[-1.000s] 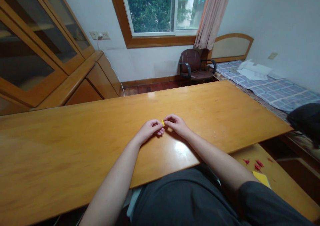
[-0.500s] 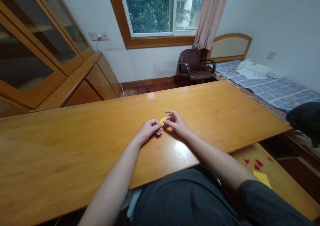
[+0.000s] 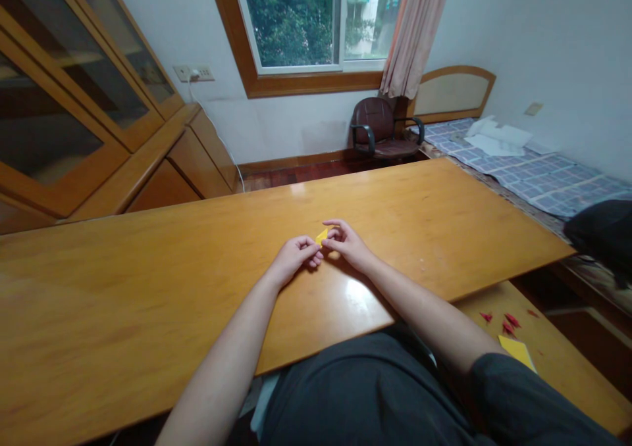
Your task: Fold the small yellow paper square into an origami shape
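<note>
A small piece of folded yellow paper [image 3: 321, 237] is held between my two hands, just over the middle of the wooden table [image 3: 172, 288]. My left hand [image 3: 297, 256] pinches its left edge between thumb and fingers. From the other side, my right hand [image 3: 345, 243] grips the paper with the thumb and bent fingers, the index finger raised above it. My fingertips cover part of the paper, so its full folded shape is hidden.
On a lower wooden surface at right lie several small red folded-paper pieces [image 3: 510, 321] and a yellow paper stack [image 3: 516, 352]. A brown armchair [image 3: 378, 127] stands beyond the table, beside a bed [image 3: 543, 173]. A glass-doored cabinet [image 3: 113, 156] is at left.
Both hands keep their hold on the yellow paper, which is turned slightly so that more of its face shows. The camera view has shifted a little.
</note>
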The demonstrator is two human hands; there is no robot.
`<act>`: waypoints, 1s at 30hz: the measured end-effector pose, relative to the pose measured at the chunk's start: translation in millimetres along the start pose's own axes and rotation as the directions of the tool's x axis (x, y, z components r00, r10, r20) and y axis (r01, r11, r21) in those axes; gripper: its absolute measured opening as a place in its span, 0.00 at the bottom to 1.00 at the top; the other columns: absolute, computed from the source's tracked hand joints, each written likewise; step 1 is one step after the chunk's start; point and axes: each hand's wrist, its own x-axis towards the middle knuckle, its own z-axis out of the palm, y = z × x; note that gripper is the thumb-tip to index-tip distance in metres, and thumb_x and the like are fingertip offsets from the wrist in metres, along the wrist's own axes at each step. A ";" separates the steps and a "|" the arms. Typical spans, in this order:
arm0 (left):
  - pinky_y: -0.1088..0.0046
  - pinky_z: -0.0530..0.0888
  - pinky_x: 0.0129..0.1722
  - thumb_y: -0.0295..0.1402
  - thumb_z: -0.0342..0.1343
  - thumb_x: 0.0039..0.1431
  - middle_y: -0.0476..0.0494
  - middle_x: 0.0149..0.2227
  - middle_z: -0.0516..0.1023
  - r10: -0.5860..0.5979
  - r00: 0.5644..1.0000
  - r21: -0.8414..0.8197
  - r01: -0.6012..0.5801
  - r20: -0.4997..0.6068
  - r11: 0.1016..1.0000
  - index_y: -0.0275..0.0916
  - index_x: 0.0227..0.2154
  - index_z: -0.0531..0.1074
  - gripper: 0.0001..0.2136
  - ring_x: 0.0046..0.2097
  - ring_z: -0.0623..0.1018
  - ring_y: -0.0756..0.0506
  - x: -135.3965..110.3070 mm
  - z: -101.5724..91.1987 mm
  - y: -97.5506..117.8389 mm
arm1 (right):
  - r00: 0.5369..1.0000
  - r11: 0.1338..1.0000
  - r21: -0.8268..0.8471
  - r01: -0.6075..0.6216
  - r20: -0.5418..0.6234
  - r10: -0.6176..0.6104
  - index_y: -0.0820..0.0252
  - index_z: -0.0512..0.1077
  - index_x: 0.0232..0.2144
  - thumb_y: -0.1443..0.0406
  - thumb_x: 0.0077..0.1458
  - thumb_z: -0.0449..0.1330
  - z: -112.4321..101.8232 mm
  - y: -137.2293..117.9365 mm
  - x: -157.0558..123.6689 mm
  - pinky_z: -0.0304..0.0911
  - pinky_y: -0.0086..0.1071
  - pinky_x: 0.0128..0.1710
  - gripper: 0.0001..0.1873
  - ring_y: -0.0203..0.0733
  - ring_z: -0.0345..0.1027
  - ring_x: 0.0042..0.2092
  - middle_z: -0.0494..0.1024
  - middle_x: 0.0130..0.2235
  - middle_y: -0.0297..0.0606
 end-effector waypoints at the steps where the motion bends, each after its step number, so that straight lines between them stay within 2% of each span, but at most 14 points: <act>1: 0.75 0.73 0.26 0.47 0.68 0.48 0.43 0.27 0.80 -0.001 1.000 0.003 0.001 0.005 1.000 0.35 0.29 0.71 0.20 0.25 0.77 0.50 0.1 0.0 -0.3 | 1.000 1.000 0.001 -0.002 -0.003 0.002 0.55 0.68 0.48 0.62 0.44 0.71 -0.2 -0.1 -0.1 0.65 0.31 0.37 0.28 0.33 0.68 0.31 0.73 0.29 0.25; 8: 0.75 0.73 0.26 0.47 0.68 0.48 0.43 0.27 0.80 -0.011 1.000 0.014 0.011 0.016 1.000 0.35 0.28 0.69 0.20 0.25 0.78 0.50 -0.2 1.1 -0.4 | 0.999 0.999 0.033 -0.013 -0.030 0.014 0.55 0.67 0.44 0.61 0.43 0.72 -0.4 -2.0 -1.3 0.65 0.31 0.36 0.26 0.32 0.69 0.30 0.73 0.28 0.24; 16: 0.76 0.73 0.26 0.42 0.64 0.49 0.44 0.27 0.80 -0.016 1.000 0.001 0.016 0.016 1.000 0.36 0.29 0.68 0.15 0.25 0.78 0.50 -1.2 -0.2 1.8 | 1.000 1.000 0.013 -0.005 -0.027 0.006 0.55 0.68 0.44 0.61 0.44 0.71 0.6 -1.5 -1.0 0.65 0.31 0.35 0.25 0.33 0.68 0.29 0.72 0.27 0.24; 21: 0.75 0.74 0.25 0.45 0.62 0.50 0.43 0.27 0.80 -0.033 0.999 -0.011 0.033 0.011 0.999 0.36 0.30 0.68 0.16 0.26 0.79 0.48 -0.3 -1.7 1.6 | 1.000 1.000 0.000 0.003 -0.026 -0.003 0.55 0.68 0.44 0.60 0.45 0.71 0.2 -1.1 -1.3 0.65 0.31 0.36 0.25 0.33 0.68 0.29 0.72 0.28 0.25; 30: 0.75 0.73 0.25 0.48 0.68 0.47 0.44 0.26 0.79 -0.027 0.999 0.026 0.027 0.025 0.999 0.36 0.28 0.69 0.21 0.25 0.77 0.50 -4.6 1.2 5.7 | 1.000 1.000 -0.021 -0.002 0.004 0.002 0.56 0.68 0.45 0.62 0.46 0.70 0.0 -0.6 -0.8 0.63 0.31 0.35 0.24 0.33 0.69 0.30 0.73 0.29 0.26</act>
